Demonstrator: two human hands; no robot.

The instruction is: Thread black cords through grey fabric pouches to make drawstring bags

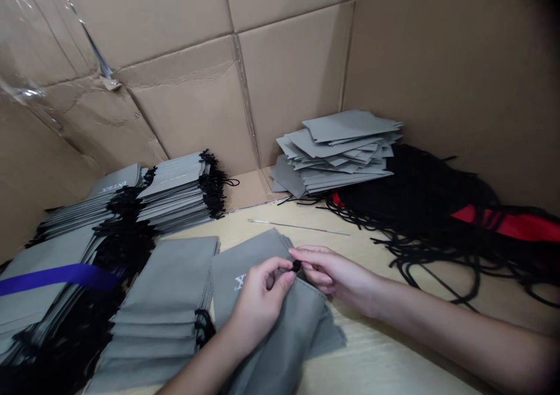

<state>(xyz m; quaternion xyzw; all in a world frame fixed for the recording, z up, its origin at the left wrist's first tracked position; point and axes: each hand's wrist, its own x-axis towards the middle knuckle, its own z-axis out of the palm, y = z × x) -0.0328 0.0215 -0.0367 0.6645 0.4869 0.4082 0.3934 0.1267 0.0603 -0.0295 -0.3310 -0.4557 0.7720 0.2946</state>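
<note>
One black cord (297,265) between both hands (265,293) (327,269)

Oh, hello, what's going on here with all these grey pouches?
A person's left hand and right hand are pinching a bit of black cord at a grey pouch. Beyond them, a thin metal rod lies on the table. Farther back are a pile of pouches and a heap of black cords; corded stacks stand at left.
</note>
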